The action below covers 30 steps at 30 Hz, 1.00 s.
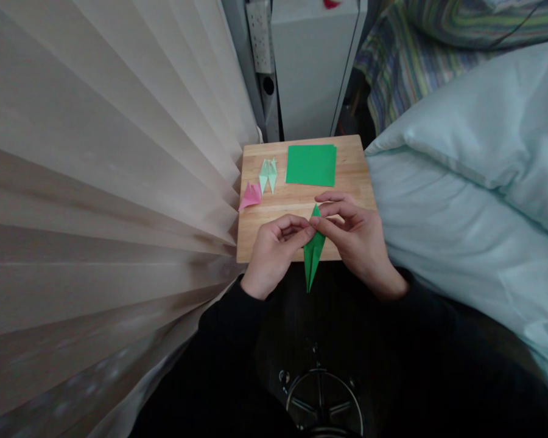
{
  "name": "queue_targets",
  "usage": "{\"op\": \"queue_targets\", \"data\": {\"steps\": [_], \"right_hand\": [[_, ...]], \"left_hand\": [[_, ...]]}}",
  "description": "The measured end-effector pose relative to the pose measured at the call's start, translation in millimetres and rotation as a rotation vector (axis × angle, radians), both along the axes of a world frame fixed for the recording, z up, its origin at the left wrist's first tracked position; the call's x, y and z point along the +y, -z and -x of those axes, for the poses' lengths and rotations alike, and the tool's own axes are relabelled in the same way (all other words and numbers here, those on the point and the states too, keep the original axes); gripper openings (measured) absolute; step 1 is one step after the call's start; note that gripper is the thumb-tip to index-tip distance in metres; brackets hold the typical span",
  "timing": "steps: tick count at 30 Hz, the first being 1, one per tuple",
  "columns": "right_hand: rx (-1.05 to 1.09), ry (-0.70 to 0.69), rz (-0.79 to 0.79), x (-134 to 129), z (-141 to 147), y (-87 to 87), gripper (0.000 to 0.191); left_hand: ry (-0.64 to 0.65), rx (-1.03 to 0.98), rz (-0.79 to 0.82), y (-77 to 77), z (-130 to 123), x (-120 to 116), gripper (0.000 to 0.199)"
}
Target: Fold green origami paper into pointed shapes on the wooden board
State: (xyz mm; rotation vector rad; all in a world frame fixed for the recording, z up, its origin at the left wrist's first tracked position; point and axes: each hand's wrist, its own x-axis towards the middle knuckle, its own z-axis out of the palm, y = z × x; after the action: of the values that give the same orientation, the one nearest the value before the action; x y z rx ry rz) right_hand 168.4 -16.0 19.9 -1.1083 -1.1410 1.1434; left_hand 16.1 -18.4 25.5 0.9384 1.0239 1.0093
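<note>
Pinching the folded green paper (314,250) by thumb and fingers of both left hand (276,250) and right hand (361,236), between them, with split end toward the body. Apparently shaping a fold; seems to call for aligned edges and firm pressure. Farther out, past both hands, facing green sheets (311,165) on the wooden table (352,165).

The table (354,159) stands in the centre of the frame, between the curtain (119,152) on the left and the duvet (461,182) on the right. Behind it, at upper centre, is the cabinet (310,73). On the table, origami pieces (251,194) lie left of the origami paper stack (310,165); lower, the folded origami sheet (315,247) is between left hand (274,249) and right hand (360,240).
</note>
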Motion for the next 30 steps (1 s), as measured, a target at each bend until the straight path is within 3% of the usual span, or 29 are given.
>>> {"op": "queue_targets", "data": {"steps": [16,30], "right_hand": [[0.013,-0.047,0.001,0,-1,-1.1,0.011],[-0.052,0.036,-0.033,8,-11,1.8,0.011]], "left_hand": [[0.033,0.027,-0.029,3.4,2,2,0.02],[0.071,0.187,-0.092,4.4,3,3,0.014]]}}
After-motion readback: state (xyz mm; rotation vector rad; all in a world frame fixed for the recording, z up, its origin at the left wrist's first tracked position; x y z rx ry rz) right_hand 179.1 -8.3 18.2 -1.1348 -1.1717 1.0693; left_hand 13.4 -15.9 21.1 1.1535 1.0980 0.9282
